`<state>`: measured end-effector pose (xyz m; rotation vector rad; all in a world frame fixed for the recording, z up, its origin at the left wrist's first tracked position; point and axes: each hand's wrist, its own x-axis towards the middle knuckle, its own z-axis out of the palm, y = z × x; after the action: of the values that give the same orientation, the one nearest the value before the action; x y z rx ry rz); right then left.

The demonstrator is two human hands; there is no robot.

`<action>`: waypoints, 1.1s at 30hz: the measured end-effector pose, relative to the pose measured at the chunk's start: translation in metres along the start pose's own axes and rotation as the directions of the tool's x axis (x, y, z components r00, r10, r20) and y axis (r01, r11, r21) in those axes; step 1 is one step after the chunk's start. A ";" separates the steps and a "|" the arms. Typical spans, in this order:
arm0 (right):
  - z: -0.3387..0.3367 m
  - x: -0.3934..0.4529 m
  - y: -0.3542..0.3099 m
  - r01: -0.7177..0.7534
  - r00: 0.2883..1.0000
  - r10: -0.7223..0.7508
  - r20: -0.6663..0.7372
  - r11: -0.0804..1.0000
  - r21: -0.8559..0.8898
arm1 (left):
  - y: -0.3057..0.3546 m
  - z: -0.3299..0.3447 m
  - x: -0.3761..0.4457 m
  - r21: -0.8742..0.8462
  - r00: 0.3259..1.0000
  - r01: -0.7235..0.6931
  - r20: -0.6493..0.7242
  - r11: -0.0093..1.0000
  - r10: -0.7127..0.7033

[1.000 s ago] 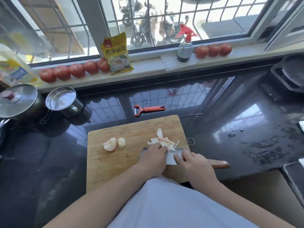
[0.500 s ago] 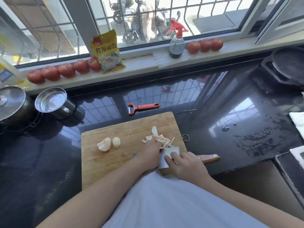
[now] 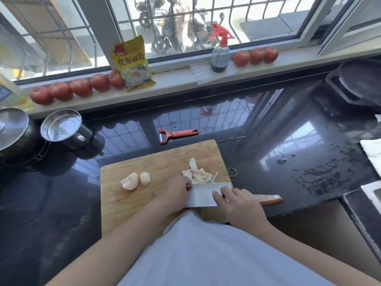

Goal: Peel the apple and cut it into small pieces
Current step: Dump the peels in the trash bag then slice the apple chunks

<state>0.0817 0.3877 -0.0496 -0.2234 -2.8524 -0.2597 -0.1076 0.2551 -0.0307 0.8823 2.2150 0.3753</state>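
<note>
My right hand (image 3: 240, 205) curls round the cleaver (image 3: 203, 195), forefinger stretched along its blade; my left hand (image 3: 177, 191), fingers bent, presses the sliced apple pieces (image 3: 201, 174) against the blade's far side on the cutting board (image 3: 148, 162); 2 peeled apple chunks (image 3: 135, 180) wait apart, left; the red peeler (image 3: 178, 135) lies beyond the board.

Bare wood fills the cutting board's (image 3: 132, 205) left near corner. Two peeled apple chunks (image 3: 135, 181) sit by its left edge, a slice pile (image 3: 201, 174) by its right edge; a red peeler (image 3: 178, 135) lies beyond the far edge.
</note>
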 end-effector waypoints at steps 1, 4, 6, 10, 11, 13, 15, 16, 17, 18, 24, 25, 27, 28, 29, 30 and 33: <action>0.000 0.000 0.001 0.000 1.000 0.000 0.002 1.000 0.003 | -0.002 -0.001 0.006 -0.038 1.000 0.026 -0.016 0.999 -0.027; -0.002 0.000 0.002 -0.012 1.000 0.012 -0.003 1.000 0.019 | 0.003 -0.003 0.011 -0.099 0.994 0.018 -0.102 0.995 -0.028; -0.004 0.001 0.002 -0.018 1.000 0.019 -0.016 0.999 0.028 | 0.011 -0.003 0.008 -0.089 0.982 -0.162 -0.112 0.983 0.151; -0.004 0.004 -0.001 0.026 0.999 -0.024 -0.047 0.999 0.035 | 0.016 0.010 0.007 0.057 0.886 -0.459 0.098 0.887 0.453; -0.004 0.005 -0.002 0.028 0.999 -0.026 -0.047 0.999 0.024 | 0.017 0.012 0.008 0.123 0.884 -0.466 0.114 0.876 0.454; -0.006 0.005 -0.003 0.025 0.999 -0.025 -0.024 1.000 -0.011 | 0.018 0.010 0.012 0.237 0.901 -0.433 0.120 0.870 0.416; -0.011 0.004 -0.003 0.016 1.000 -0.016 0.003 1.000 -0.015 | 0.007 0.007 0.019 0.299 0.934 -0.358 0.122 0.885 0.336; -0.014 0.004 -0.002 0.011 1.000 -0.011 0.014 1.000 0.002 | 0.000 0.005 0.023 0.282 0.956 -0.294 0.091 0.913 0.279; -0.016 0.004 -0.001 0.011 1.000 -0.012 0.020 0.999 0.034 | -0.007 0.000 0.026 0.213 0.978 -0.209 0.044 0.954 0.204; -0.019 0.003 -0.001 0.012 0.999 -0.015 0.032 0.997 0.081 | -0.013 -0.006 0.029 0.103 0.992 -0.126 -0.001 0.987 0.127; -0.019 -0.005 -0.011 -0.293 0.879 0.064 0.472 0.853 0.431 | -0.074 -0.064 0.014 0.031 0.871 0.219 -0.456 0.975 -0.181; -0.015 -0.008 -0.013 -0.335 0.826 0.044 0.562 0.840 0.426 | -0.081 -0.072 0.009 0.129 0.850 0.276 -0.496 0.953 -0.179; -0.010 -0.013 -0.017 -0.304 0.781 -0.033 0.624 0.852 0.426 | -0.086 -0.081 0.004 0.328 0.905 0.292 -0.398 0.898 -0.148; -0.010 -0.014 -0.020 -0.292 0.768 -0.050 0.638 0.860 0.419 | -0.085 -0.082 0.006 0.388 0.941 0.254 -0.312 0.886 -0.133; -0.009 -0.017 -0.022 -0.290 0.752 -0.051 0.658 0.870 0.398 | -0.086 -0.079 0.010 0.431 0.967 0.204 -0.227 0.879 -0.113; -0.009 -0.019 -0.023 -0.299 0.727 -0.040 0.686 0.880 0.368 | -0.087 -0.075 0.014 0.468 0.982 0.157 -0.169 0.870 -0.086; -0.008 -0.019 -0.030 -0.410 0.640 0.032 0.768 0.859 0.306 | -0.097 -0.062 0.026 0.567 0.995 0.082 -0.100 0.820 -0.030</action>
<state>0.0963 0.3545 -0.0523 -0.7415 -3.4955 0.7520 -0.2121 0.2027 -0.0481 1.1169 2.4712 -0.3167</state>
